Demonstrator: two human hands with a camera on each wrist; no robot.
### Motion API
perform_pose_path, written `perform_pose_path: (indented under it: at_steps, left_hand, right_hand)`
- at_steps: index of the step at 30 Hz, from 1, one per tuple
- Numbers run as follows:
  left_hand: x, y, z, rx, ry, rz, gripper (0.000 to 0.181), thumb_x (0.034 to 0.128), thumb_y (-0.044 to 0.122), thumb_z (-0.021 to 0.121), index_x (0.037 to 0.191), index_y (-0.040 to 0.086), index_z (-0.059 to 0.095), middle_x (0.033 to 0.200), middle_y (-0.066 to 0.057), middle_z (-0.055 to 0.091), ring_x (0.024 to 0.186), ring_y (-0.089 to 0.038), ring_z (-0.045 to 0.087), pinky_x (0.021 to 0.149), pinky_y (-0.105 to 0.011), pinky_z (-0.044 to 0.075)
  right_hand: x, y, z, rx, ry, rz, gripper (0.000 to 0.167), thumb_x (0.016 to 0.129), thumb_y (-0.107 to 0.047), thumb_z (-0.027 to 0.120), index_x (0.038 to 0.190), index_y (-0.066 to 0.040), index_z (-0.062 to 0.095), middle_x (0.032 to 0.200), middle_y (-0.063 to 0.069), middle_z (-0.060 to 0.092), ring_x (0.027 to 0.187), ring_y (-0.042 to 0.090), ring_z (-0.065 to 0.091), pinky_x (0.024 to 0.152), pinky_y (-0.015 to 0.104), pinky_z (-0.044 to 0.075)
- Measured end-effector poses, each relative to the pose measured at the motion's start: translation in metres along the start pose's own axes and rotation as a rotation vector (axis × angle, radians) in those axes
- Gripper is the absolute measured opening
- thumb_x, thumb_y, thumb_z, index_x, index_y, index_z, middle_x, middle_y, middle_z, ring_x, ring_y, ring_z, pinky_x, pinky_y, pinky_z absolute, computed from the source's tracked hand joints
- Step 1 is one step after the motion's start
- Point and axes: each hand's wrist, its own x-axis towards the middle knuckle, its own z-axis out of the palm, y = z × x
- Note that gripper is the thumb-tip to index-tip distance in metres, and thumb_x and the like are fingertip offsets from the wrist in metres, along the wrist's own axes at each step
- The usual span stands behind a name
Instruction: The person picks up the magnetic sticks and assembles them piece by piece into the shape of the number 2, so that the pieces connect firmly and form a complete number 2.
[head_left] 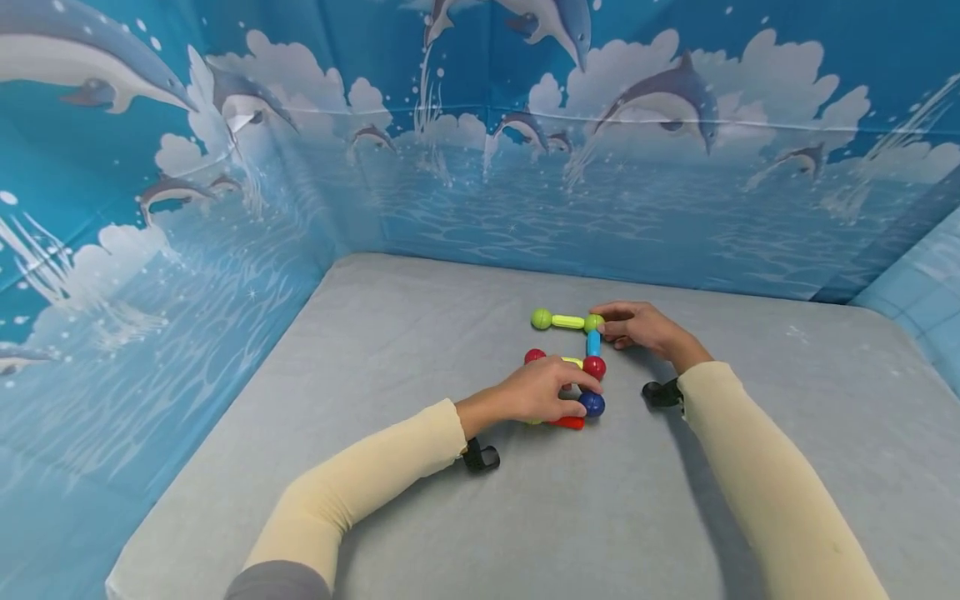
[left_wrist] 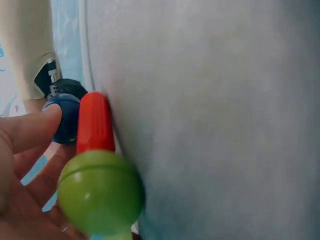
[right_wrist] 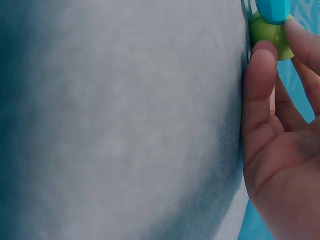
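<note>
Magnetic balls and rods form a flat figure on the grey surface. My left hand reaches over its near part and pinches a dark blue ball between thumb and fingers. Beside that ball is a red rod, joined to a green ball. At the far corner my right hand holds another green ball with its fingertips. A blue rod runs from it to a red ball. The left hand partly covers a second red ball and a yellow rod.
A yellow-green rod leads left from the far corner to a green end ball. The grey padded surface ends at a blue dolphin-print curtain behind and left. Black wrist straps hang under both sleeves.
</note>
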Motion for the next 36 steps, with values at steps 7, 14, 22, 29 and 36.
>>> perform_pose_path:
  at_steps: [7, 14, 22, 29, 36]
  left_hand:
    - [0.0034, -0.0007, 0.0063, 0.015, -0.048, 0.014, 0.037, 0.0919, 0.023, 0.072, 0.129, 0.023, 0.067, 0.127, 0.009, 0.068, 0.095, -0.002, 0.06, 0.08, -0.012, 0.047]
    - [0.0018, 0.0001, 0.0052, 0.057, -0.127, 0.047, 0.046, 0.0903, 0.024, 0.074, 0.135, 0.021, 0.063, 0.13, 0.007, 0.065, 0.085, -0.001, 0.057, 0.074, -0.011, 0.045]
    - [0.0017, -0.0026, 0.0055, 0.085, -0.178, 0.104, 0.052, 0.0906, 0.018, 0.073, 0.14, 0.019, 0.057, 0.133, 0.002, 0.061, 0.095, -0.007, 0.053, 0.078, -0.012, 0.043]
    - [-0.0002, -0.0073, 0.0065, 0.013, -0.157, 0.14, 0.047, 0.0933, 0.016, 0.069, 0.139, 0.017, 0.059, 0.135, 0.002, 0.062, 0.101, -0.006, 0.053, 0.081, -0.01, 0.044]
    - [-0.0008, -0.007, 0.006, 0.024, -0.14, 0.152, 0.044, 0.0941, 0.022, 0.069, 0.137, 0.018, 0.06, 0.135, 0.003, 0.062, 0.105, -0.005, 0.055, 0.086, -0.01, 0.044]
  right_hand:
    - [-0.0007, 0.001, -0.0016, 0.007, -0.003, -0.013, 0.051, 0.102, -0.026, 0.055, 0.149, -0.011, 0.044, 0.152, 0.019, 0.044, 0.108, 0.016, 0.059, 0.084, 0.026, 0.054]
    - [-0.0003, 0.0017, -0.0028, 0.02, 0.0, -0.018, 0.052, 0.101, -0.026, 0.057, 0.149, -0.01, 0.045, 0.151, 0.019, 0.044, 0.102, 0.01, 0.059, 0.082, 0.025, 0.054]
    - [0.0007, 0.0021, -0.0013, 0.034, 0.004, -0.003, 0.05, 0.102, -0.023, 0.056, 0.149, -0.011, 0.045, 0.152, 0.018, 0.044, 0.101, 0.01, 0.059, 0.083, 0.025, 0.054]
    - [-0.0004, 0.0029, 0.0, 0.035, 0.004, 0.0, 0.05, 0.102, -0.022, 0.056, 0.149, -0.011, 0.045, 0.152, 0.018, 0.044, 0.102, 0.011, 0.06, 0.083, 0.026, 0.054]
    - [-0.0018, 0.0011, -0.0002, 0.022, 0.002, -0.004, 0.049, 0.102, -0.024, 0.056, 0.148, -0.011, 0.045, 0.15, 0.018, 0.046, 0.104, 0.013, 0.059, 0.083, 0.025, 0.054]
